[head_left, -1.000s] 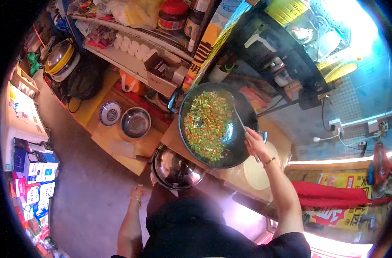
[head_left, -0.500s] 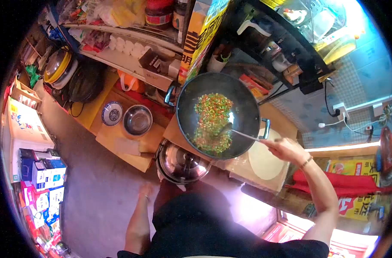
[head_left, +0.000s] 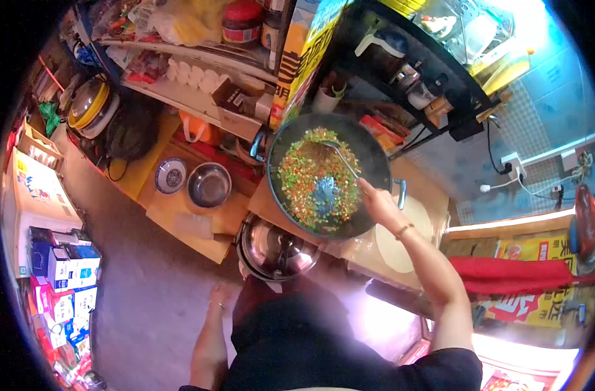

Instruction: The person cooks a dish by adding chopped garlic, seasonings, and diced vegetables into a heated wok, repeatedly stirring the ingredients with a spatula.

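My right hand [head_left: 381,203] is closed around the handle of a metal spatula [head_left: 347,161], over the right side of a large dark wok [head_left: 377,151]. The spatula's head lies among chopped green and red vegetables [head_left: 297,189] near the far side and is partly hidden by them. In the middle of the food, a bare patch of the wok's bottom shines through. Down at my left side hangs my left hand [head_left: 220,295], away from the wok, its fingers loosely apart and nothing visible in them. A lidded steel pot [head_left: 281,251] stands between my body and the wok.
Left of the wok are a steel bowl [head_left: 210,185] and a patterned bowl [head_left: 171,176]. A round pale board [head_left: 401,244] lies right of the wok, beside its handle [head_left: 401,194]. Behind are a shelf with a cardboard box [head_left: 238,107] and a black rack [head_left: 454,78].
My right hand has moved left and farther over the wok. The spatula's head has gone to the far side, and the vegetables are spread wider. My left hand stays low at my side.
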A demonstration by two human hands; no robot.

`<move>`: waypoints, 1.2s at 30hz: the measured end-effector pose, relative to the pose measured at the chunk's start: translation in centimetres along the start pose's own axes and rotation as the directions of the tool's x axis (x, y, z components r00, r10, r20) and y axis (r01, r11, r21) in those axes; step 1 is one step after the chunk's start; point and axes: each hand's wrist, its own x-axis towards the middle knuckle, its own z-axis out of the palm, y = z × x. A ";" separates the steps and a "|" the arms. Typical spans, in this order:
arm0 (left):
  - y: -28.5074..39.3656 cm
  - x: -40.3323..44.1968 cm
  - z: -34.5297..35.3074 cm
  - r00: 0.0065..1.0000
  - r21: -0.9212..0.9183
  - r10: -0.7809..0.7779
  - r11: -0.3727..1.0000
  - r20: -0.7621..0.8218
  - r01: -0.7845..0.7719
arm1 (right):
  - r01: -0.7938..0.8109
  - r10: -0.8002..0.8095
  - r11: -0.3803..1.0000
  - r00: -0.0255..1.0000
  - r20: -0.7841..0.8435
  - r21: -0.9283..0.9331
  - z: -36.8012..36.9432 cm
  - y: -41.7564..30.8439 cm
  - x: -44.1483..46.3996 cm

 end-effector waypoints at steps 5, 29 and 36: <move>3.6 -3.8 0.2 0.986 0.034 -0.154 0.987 -0.070 0.156 | -0.017 0.019 1.000 0.979 0.205 -0.014 -2.5 -3.3 -4.3; 3.3 -1.1 0.7 0.999 -0.019 -0.034 0.999 0.036 0.035 | -0.053 0.056 0.998 0.957 0.286 -0.020 -8.5 -2.3 -11.3; 4.6 -3.0 2.0 0.992 -0.118 -0.126 0.985 -0.004 0.124 | -0.037 0.059 0.993 0.977 0.206 -0.112 -4.3 -1.4 -7.4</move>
